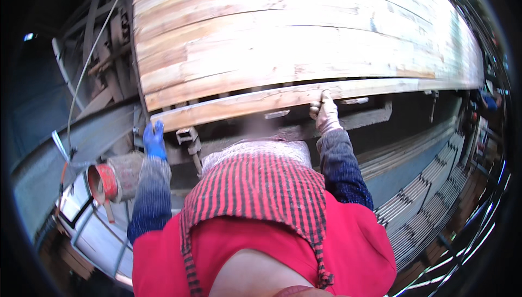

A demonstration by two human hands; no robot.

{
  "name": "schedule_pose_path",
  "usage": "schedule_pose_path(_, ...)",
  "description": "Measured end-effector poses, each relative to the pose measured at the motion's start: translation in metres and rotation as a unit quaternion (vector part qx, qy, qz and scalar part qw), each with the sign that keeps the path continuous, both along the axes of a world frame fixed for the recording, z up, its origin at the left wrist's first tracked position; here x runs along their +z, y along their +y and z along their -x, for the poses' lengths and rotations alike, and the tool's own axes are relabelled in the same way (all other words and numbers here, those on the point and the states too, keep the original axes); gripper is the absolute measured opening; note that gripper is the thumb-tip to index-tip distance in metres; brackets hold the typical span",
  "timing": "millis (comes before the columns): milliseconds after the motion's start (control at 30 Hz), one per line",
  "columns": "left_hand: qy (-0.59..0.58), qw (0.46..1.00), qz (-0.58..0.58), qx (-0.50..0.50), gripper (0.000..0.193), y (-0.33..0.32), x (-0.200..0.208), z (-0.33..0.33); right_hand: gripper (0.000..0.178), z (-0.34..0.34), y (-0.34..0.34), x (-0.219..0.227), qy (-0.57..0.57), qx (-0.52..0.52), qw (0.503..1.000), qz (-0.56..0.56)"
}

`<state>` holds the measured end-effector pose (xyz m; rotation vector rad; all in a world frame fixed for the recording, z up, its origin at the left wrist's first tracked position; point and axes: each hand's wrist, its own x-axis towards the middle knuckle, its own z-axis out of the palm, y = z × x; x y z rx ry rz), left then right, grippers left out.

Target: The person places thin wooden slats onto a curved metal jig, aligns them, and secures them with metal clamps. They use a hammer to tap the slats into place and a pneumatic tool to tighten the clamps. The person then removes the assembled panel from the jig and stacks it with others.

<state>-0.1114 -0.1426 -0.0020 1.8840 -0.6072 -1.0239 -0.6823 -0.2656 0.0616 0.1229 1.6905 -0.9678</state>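
Observation:
A long, narrow wooden board [244, 103] lies along the near side of a broad surface of joined planks [261, 41], with a dark gap between them. At the board's left end is my left hand [155, 142] in a blue glove, its fingertips against the corner and closed on it. Farther right, my right hand [327, 113] wears a whitish glove. Its thumb rests on top of the board and its other fingers curl at the near edge. Under the board's left part is a metal clamp [188, 135].
A red-rimmed cylindrical container [102, 183] stands by my left forearm. A grey metal beam [81, 134] runs at the left, with a thin cable [87, 63] above it. Slatted racks [421, 199] extend at the right. Scrap timber [111, 52] is stacked at the far left.

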Motion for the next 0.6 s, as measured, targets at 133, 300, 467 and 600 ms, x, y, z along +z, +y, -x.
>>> schedule_pose_path(133, 0.02, 0.995, 0.027, 0.093, 0.04, -0.019, 0.002, -0.005, 0.044, -0.002, -0.009, -0.012, 0.062, 0.031, 0.997, -0.027)
schedule_pose_path(300, -0.062, 0.976, 0.102, 0.182, 0.038, -0.011, 0.02, 0.003, 0.03, 0.009, 0.004, -0.003, -0.117, 0.067, 0.988, 0.074)
schedule_pose_path(467, -0.076, 0.992, -0.004, 0.101, 0.051, -0.015, -0.014, 0.036, 0.027, 0.023, -0.003, -0.032, -0.061, 0.082, 0.992, 0.07)
schedule_pose_path(600, -0.07, 0.994, 0.021, 0.084, 0.049, -0.007, -0.021, 0.024, 0.051, 0.005, -0.003, 0.023, 0.075, 0.272, 0.959, -0.021)
